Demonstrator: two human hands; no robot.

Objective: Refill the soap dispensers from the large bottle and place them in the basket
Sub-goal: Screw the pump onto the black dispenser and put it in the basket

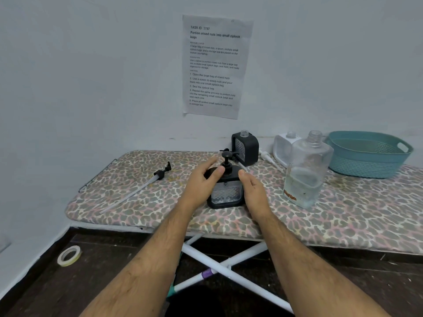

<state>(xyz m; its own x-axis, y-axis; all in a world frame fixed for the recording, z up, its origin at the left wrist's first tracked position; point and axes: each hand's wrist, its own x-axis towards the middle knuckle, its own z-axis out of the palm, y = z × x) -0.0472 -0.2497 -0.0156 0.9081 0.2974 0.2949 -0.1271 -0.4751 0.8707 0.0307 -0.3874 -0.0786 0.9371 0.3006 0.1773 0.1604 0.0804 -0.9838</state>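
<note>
A: Status: black square clear-windowed soap dispenser [225, 191] upright mid ironing board [137, 202], pump on. Left hand [201, 181] curled against cap, right hand [251, 186] cupping side.

B: Steady base, twist pump snug. Then over to teal plastic basket [366, 156], far right.

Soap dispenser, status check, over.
Both hands on black dispenser, pump on. Two dispensers uncapped behind. Basket far right; big bottle in between.
</note>
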